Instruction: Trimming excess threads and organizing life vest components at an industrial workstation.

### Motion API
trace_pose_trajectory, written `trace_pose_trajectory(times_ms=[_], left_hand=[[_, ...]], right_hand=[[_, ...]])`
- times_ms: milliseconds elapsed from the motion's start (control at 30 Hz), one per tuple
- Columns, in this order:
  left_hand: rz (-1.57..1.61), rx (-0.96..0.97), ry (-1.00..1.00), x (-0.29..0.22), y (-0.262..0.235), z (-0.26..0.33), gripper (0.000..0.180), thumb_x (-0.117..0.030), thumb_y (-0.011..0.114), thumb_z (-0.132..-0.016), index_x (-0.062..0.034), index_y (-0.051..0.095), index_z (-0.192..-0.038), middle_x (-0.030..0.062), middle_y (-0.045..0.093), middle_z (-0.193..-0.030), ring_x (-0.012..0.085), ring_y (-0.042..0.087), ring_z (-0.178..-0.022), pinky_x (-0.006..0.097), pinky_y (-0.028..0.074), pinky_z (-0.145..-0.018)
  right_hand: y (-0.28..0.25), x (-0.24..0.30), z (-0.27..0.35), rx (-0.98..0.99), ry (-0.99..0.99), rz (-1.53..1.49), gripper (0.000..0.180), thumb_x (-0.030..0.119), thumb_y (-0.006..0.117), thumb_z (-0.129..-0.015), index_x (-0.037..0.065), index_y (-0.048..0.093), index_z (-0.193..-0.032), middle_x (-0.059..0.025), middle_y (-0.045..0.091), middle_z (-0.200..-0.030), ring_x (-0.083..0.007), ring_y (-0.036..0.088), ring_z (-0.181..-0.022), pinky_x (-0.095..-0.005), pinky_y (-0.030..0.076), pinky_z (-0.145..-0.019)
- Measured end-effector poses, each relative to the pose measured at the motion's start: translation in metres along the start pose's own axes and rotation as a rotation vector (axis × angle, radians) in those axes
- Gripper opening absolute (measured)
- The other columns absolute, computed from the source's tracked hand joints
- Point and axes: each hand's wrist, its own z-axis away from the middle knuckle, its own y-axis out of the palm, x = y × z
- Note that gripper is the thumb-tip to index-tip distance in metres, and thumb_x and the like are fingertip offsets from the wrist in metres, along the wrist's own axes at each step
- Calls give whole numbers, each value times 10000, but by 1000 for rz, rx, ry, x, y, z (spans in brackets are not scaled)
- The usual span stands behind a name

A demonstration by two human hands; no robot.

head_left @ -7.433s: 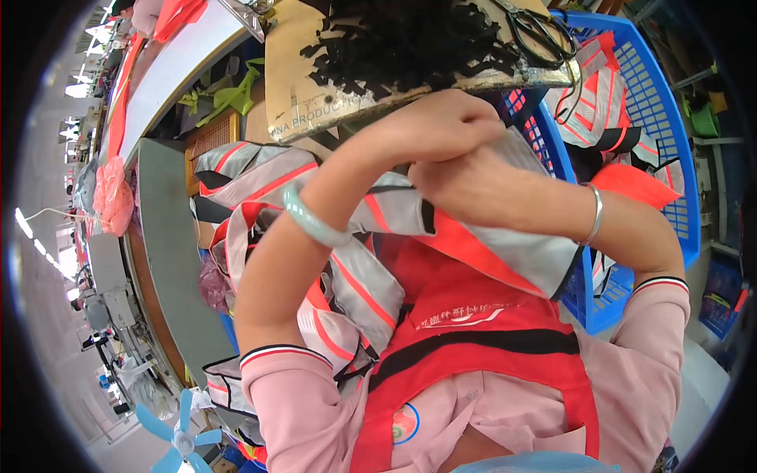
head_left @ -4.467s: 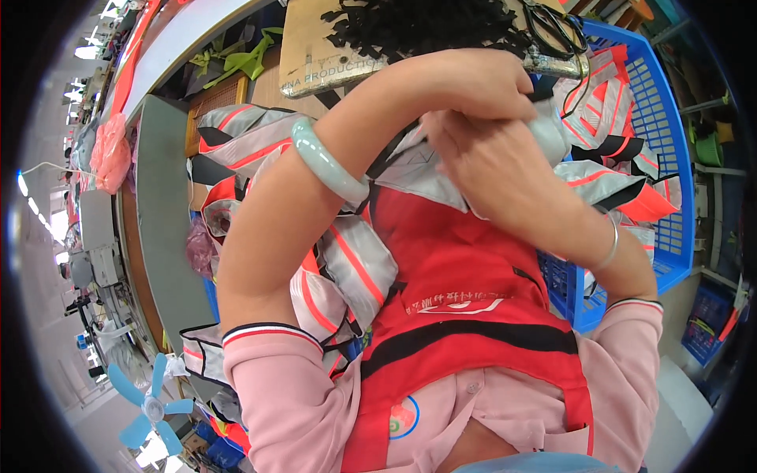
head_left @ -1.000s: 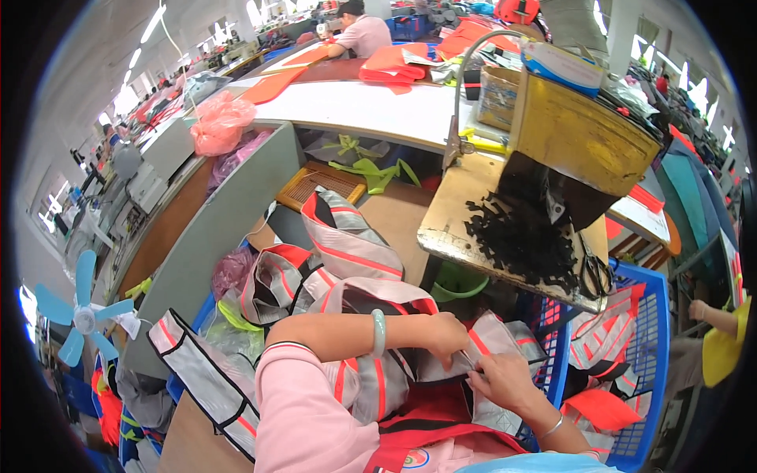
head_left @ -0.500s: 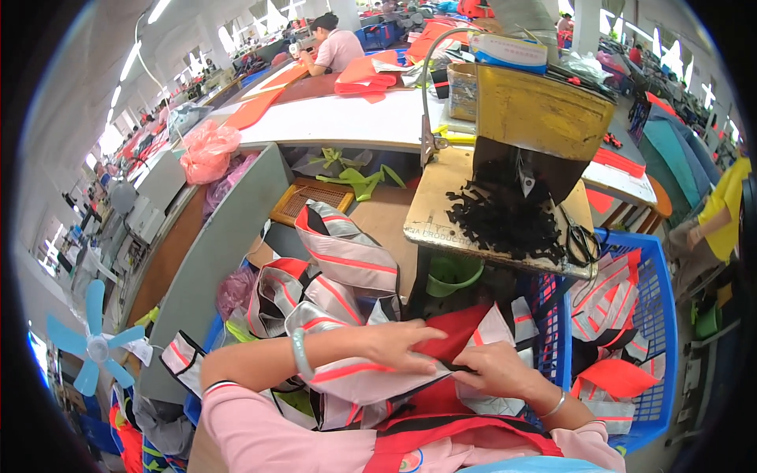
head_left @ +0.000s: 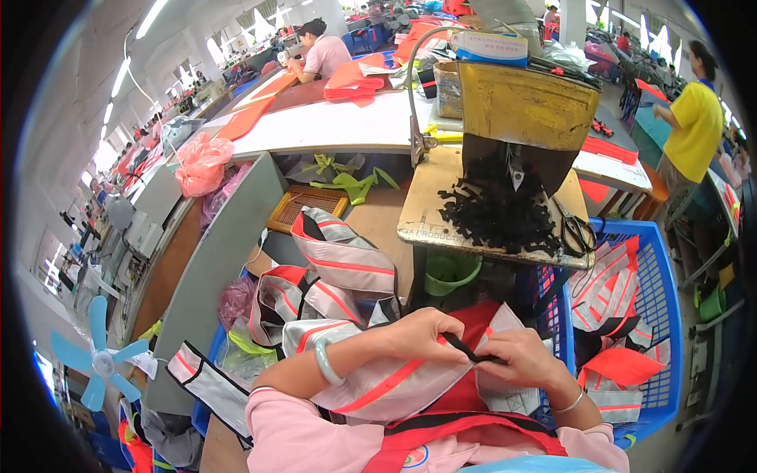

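My left hand [head_left: 422,334] is closed in a pinch, with a black fabric strip [head_left: 460,345] between thumb and fingers. On the same strip, a little to the right, my right hand [head_left: 520,356] is also closed. A silver-grey fabric piece with a red-orange stripe [head_left: 386,386] hangs below my left hand and lies across my lap. Red cloth [head_left: 473,315] shows behind and beneath my hands. Whether the black strip is sewn to the grey piece is hidden by my fingers. More grey striped pieces [head_left: 347,256] lie heaped just beyond my left forearm.
A machine with a yellow cover [head_left: 528,102] stands ahead right on a worn board [head_left: 426,197], with black scraps [head_left: 497,213] and scissors [head_left: 574,229]. A blue basket [head_left: 666,315] of fabric pieces stands at right. A blue fan [head_left: 102,363] sits left. A person in yellow [head_left: 694,130] stands far right.
My left hand has gone from spread fingers over the grey piece to a pinch on the black strip beside my right hand. The person in yellow has come further into view.
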Motion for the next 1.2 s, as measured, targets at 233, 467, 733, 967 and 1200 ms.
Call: trace_pose_trajectory(times_ms=[233, 467, 733, 967, 1200], left_hand=[[283, -366, 7, 18, 23, -15, 277, -221, 722, -801, 0, 568, -738, 19, 466, -598, 41, 416, -631, 257, 382, -556], [272, -255, 61, -47, -33, -31, 233, -181, 765, -808, -27, 599, -753, -74, 506, -666, 4, 442, -643, 208, 360, -541], [493, -8, 35, -9, -19, -55, 185, -174, 734, -827, -10, 663, -876, -61, 592, -734, 12, 508, -727, 192, 419, -648], [136, -289, 62, 20, -40, -76, 162, -121, 702, -831, 3, 657, -926, 17, 640, -796, 51, 547, -792, 236, 461, -718], [104, -368, 22, -13, -70, -96, 150, -114, 708, -800, 10, 671, -877, 4, 633, -742, 45, 554, -712, 219, 452, -636]], right_hand=[[13, -18, 5, -295, 53, 252, 126, 192, 705, -742, 116, 645, -823, -45, 631, -718, -241, 622, -693, -368, 431, -675], [-68, -7, -9, -276, 93, -269, 104, 66, 726, -727, 7, 670, -791, -90, 605, -643, -187, 567, -550, -276, 420, -507], [-59, -31, 1, -158, 303, -674, 126, 76, 699, -802, -24, 664, -870, -52, 612, -699, -83, 553, -628, -242, 421, -538], [-38, -63, -25, -487, 120, 170, 139, 111, 666, -774, 50, 638, -896, -130, 638, -776, -313, 623, -691, -373, 480, -604], [-87, -81, -37, -336, 217, -195, 141, 131, 624, -827, -1, 616, -875, -111, 534, -648, -153, 478, -525, -288, 383, -497]])
